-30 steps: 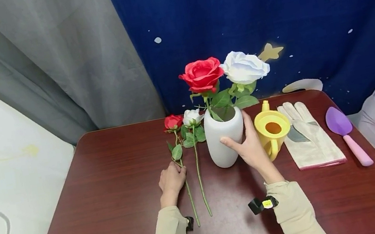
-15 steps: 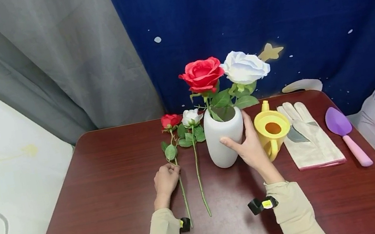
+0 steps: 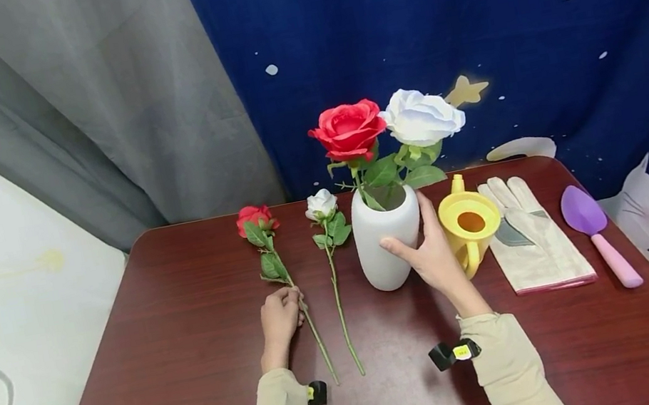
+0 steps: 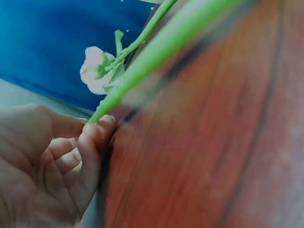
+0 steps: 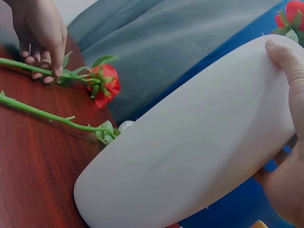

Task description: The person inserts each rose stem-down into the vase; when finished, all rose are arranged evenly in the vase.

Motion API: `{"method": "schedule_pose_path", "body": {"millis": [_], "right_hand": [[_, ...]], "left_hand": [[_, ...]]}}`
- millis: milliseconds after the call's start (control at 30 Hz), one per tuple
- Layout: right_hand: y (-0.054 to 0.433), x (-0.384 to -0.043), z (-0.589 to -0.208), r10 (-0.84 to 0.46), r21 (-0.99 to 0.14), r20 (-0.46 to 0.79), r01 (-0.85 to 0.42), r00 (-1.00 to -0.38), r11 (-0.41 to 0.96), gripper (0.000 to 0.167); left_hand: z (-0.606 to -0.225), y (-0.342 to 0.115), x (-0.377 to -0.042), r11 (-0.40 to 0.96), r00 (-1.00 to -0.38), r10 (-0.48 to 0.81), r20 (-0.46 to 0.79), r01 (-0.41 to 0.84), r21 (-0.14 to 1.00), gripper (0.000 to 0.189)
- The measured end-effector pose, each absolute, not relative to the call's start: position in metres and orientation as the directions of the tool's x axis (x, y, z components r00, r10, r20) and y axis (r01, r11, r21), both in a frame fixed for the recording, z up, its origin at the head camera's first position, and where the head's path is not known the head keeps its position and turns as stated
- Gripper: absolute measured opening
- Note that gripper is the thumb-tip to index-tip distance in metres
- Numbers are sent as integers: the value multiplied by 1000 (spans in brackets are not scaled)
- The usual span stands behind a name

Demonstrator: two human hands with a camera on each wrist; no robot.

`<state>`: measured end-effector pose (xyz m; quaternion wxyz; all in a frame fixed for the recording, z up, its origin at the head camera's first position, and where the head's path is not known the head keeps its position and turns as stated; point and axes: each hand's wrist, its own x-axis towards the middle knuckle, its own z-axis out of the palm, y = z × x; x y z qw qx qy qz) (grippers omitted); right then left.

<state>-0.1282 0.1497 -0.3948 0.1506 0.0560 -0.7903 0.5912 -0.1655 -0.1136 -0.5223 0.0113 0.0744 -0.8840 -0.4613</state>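
Observation:
My left hand pinches the green stem of a small red rose between thumb and fingers, just below its leaves. In the left wrist view that stem runs up from the fingertips. To its right a small white rose lies on the table. My right hand grips the right side of a white vase, thumb across the front; its other fingers are partly hidden behind. A large red rose and a large white rose stand in the vase.
Right of the vase stands a yellow watering can. Beyond it lie cream work gloves and a purple trowel with a pink handle. Curtains hang behind the back edge of the brown table.
The small red rose has moved left in my left hand and its head now tilts left, apart from the small white rose. My right hand stays on the vase.

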Motion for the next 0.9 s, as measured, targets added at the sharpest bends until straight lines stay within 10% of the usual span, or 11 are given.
{"method": "schedule_pose_path", "body": {"millis": [367,900], "right_hand": [[148,-130,-394,80,-921,305,-272,-949,279,85],[150,-129,-394,93,-920,307,-270,-947,284,85]], "left_hand": [[-527,-127,-158,102,-936,-277,-216,-252,962,18],[-523,-145,-153,-47,-925,-248,-288,-286,957,25]]}}
